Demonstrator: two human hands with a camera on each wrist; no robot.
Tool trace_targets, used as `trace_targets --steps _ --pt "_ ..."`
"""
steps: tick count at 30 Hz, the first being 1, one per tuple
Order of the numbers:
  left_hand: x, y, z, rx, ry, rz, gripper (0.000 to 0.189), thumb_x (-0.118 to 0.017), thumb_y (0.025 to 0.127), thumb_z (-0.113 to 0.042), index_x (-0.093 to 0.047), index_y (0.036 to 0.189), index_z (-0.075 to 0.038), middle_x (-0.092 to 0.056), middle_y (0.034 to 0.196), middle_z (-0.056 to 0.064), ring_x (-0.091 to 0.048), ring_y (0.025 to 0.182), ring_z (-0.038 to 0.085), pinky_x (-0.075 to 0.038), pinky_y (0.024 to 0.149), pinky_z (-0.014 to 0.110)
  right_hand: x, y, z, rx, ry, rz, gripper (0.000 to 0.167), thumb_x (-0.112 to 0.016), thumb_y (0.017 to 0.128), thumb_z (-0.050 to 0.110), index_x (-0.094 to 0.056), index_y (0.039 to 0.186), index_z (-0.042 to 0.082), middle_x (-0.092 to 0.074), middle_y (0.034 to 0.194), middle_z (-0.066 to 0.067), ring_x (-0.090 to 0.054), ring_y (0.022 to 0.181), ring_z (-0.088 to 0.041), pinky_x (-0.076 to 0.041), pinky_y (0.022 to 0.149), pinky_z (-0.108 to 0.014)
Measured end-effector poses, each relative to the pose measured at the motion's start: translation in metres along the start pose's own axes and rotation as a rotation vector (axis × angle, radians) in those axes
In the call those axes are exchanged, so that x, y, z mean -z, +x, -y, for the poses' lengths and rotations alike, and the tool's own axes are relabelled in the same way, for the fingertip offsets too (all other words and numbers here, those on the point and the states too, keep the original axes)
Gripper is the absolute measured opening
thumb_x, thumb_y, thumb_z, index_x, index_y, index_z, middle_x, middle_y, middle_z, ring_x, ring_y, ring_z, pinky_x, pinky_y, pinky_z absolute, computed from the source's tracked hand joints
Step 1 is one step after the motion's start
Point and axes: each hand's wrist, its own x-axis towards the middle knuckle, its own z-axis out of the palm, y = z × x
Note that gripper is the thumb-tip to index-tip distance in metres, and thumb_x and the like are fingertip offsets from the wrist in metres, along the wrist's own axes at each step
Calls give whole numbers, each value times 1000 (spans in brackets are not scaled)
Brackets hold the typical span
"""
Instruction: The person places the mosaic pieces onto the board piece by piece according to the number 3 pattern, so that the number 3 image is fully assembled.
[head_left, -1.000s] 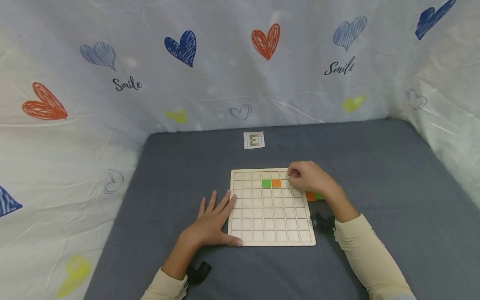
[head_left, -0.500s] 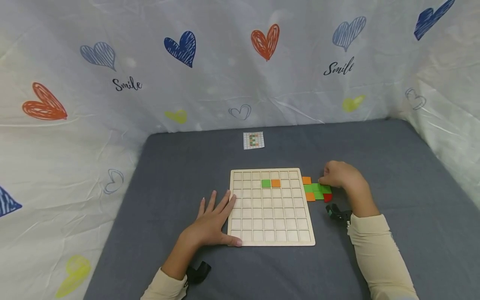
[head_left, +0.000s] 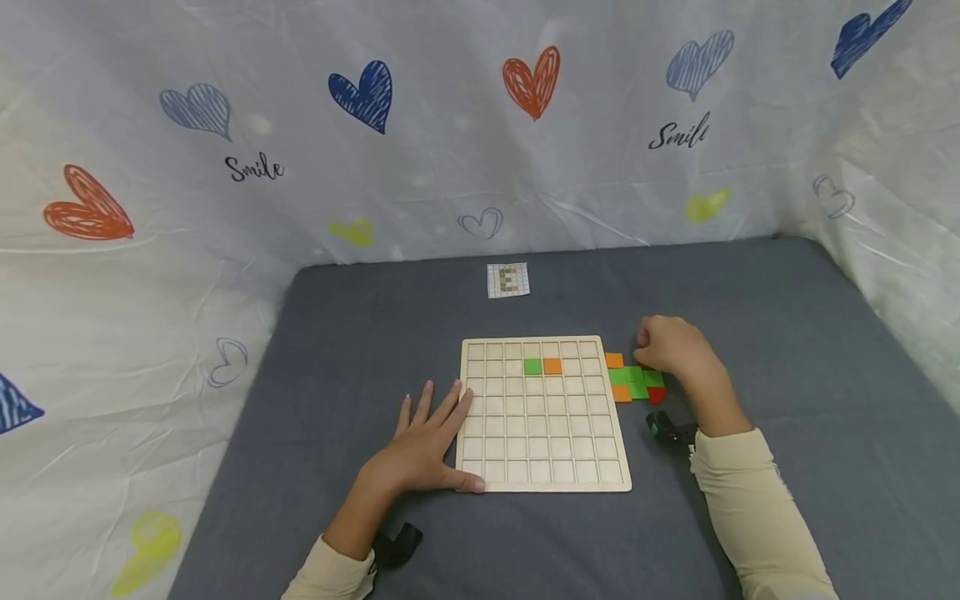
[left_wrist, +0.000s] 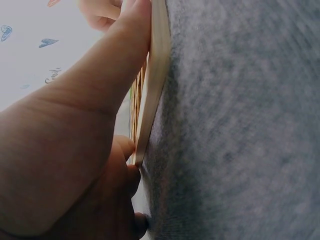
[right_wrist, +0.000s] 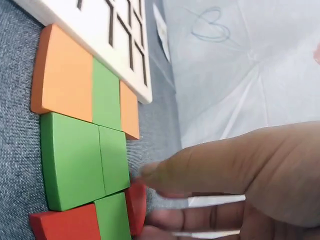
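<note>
On the wooden grid board [head_left: 537, 427], the filling looks barely begun: only a green tile [head_left: 532, 367] and an orange tile [head_left: 552, 367] sit in cells, side by side in the second row from the board's far edge; the other visible cells are bare. Beyond the board lies a small pattern card [head_left: 508, 281], its coloured design too small to read. Loose orange, green and red tiles [head_left: 636, 383] cluster against the board's right edge, seemingly yet to be placed. The left hand [head_left: 423, 450], grip spread, rests on the board's left edge. Beside the cluster, the right hand [head_left: 678, 346] has thumb and fingers about a red tile [right_wrist: 136, 206]; whether its grip pinches that tile, I cannot tell.
</note>
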Motion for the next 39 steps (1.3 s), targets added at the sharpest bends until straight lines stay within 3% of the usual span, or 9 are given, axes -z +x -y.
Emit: trace_targets --steps 4,9,12,18,30,39 --pt "-1 0 1 4 5 3 126 -77 69 -73 -13 163 -18 -2 168 4 12 150 40 8 113 66 -5 3 0 138 69 9 14 -72 84 2 -65 96 -2 -58 84 -11 -53 77 -28 -46 69 -44" --pt "-1 0 1 1 7 1 126 -77 69 -73 -13 163 -18 -2 168 4 12 149 40 8 113 66 -9 6 1 307 160 18 21 -64 86 -9 -67 105 -1 -63 97 -12 -54 86 -28 -46 76 -45" --pt "-1 0 1 -5 0 -2 126 -77 70 -73 -14 163 -18 -2 168 4 12 149 40 9 113 66 -7 5 1 303 152 10 23 -61 85 -10 -68 105 -2 -64 100 -13 -54 88 -29 -46 77 -45" --pt "-2 0 1 -6 0 -6 126 -77 69 -74 -13 163 -18 -2 168 4 12 149 40 9 113 65 -2 1 -7 255 60 48 22 -62 81 -9 -68 102 -5 -61 89 -11 -53 82 -28 -47 73 -44" --pt "-3 0 2 -7 -2 -11 126 -76 69 -74 -13 163 -19 -2 168 3 12 149 39 9 113 65 -4 4 -13 255 51 49 27 -61 80 -13 -68 103 -1 -57 85 -9 -51 79 -27 -45 69 -41" --pt "-4 1 4 -7 0 -14 127 -76 69 -75 -12 163 -19 -1 168 3 13 150 39 9 113 65 -1 5 -19 219 54 63 14 -68 82 1 -65 96 -1 -55 79 -6 -50 72 -23 -43 63 -37"
